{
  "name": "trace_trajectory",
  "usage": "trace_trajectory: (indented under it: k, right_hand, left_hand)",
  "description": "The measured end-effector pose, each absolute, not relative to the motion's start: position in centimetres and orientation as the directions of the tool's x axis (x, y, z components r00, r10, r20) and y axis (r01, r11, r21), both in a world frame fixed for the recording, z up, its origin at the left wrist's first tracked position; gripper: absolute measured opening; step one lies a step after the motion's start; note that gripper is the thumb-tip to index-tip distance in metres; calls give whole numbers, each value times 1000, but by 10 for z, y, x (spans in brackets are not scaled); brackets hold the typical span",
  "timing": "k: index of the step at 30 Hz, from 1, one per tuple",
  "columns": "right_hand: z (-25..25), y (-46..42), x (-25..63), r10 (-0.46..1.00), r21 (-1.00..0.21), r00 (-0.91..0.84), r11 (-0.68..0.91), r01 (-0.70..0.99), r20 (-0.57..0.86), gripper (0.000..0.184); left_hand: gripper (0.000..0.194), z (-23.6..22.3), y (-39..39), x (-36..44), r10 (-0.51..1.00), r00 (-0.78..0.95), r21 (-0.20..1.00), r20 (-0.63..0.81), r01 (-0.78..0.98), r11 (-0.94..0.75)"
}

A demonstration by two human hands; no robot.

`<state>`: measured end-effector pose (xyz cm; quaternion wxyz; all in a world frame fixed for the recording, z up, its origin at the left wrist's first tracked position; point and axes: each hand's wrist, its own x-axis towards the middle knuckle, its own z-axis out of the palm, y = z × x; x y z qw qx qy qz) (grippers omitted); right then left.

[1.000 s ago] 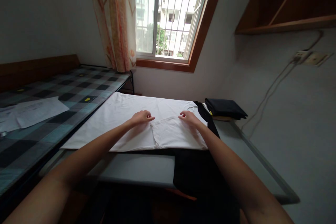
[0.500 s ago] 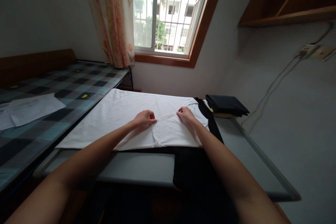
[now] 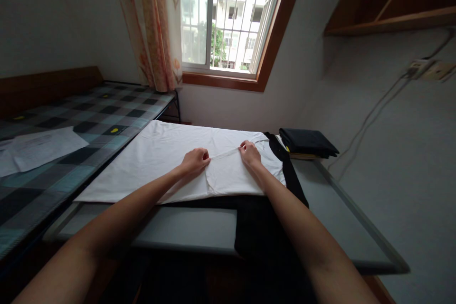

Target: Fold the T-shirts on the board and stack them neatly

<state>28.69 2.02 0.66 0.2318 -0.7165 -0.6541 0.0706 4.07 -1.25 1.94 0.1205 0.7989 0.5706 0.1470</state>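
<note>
A white shirt [image 3: 153, 161] lies spread over the table, with a folded flap of it near the right end. My left hand [image 3: 195, 159] pinches the left corner of that flap's far edge. At the edge's right part, my right hand [image 3: 250, 153] has the same cloth between thumb and fingers, so the edge runs straight between both hands. Black fabric [image 3: 261, 223] shows along the near and right sides of the white cloth and hangs over the table's front; whether it belongs to the shirt I cannot tell.
A black folded case [image 3: 306, 143] rests on the table [image 3: 192, 228] at the back right. To the left, papers [image 3: 46, 149] lie on a bed with a checked mattress [image 3: 131, 114]. A curtain [image 3: 160, 28] hangs beside the barred window; cables run down the right wall.
Both hands have shifted slightly away from me, carrying the flap's edge a little farther across the shirt. Each keeps its pinch.
</note>
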Motion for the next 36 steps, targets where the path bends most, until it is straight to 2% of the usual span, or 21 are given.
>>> trace_trajectory:
  k: [2, 5, 7, 9, 12, 16, 21, 23, 25, 29, 32, 36]
  right_hand:
    - [5, 17, 284, 968, -363, 111, -22, 932, 225, 14]
    - [1, 14, 281, 964, -292, 83, -5, 956, 253, 15]
    - [0, 15, 281, 964, -282, 76, -1, 959, 254, 17]
    - [-1, 16, 282, 966, -290, 62, 14, 957, 252, 18]
    - [-1, 19, 287, 966, -341, 30, 62, 938, 256, 19]
    - [5, 13, 297, 960, -476, 8, 131, 870, 279, 19]
    - [14, -24, 317, 910, -523, -143, 346, 779, 389, 16]
    - [14, -45, 326, 885, -489, -252, 432, 758, 391, 19]
    - [11, -64, 333, 867, -420, -348, 482, 769, 357, 31]
    - [2, -92, 347, 871, -224, -468, 491, 842, 150, 61]
    - [-1, -101, 361, 891, -114, -454, 450, 886, -17, 64]
    - [-3, -107, 378, 907, -68, -417, 413, 908, -61, 63]
  left_hand:
    - [16, 21, -15, 45, 935, 325, 291, 141, 889, -353]
    - [15, 25, -26, 59, 815, 513, 196, 268, 800, -567]
    - [18, 28, -37, 74, 674, 677, 217, 297, 640, -737]
    - [21, 29, -48, 90, 555, 776, 271, 299, 489, -829]
    - [28, 27, -61, 109, 490, 821, 296, 294, 409, -863]
    - [38, 15, -66, 117, 486, 831, 232, 273, 433, -871]
    - [47, 1, -64, 111, 501, 825, 199, 261, 462, -865]
    - [50, -2, -64, 111, 512, 818, 204, 263, 471, -858]
    - [53, -3, -65, 112, 524, 810, 201, 264, 485, -851]
    - [60, -5, -65, 111, 551, 792, 199, 264, 514, -834]
    - [62, -4, -62, 101, 545, 809, 195, 219, 511, -837]
    - [60, -4, -49, 71, 601, 788, 163, 132, 581, -797]
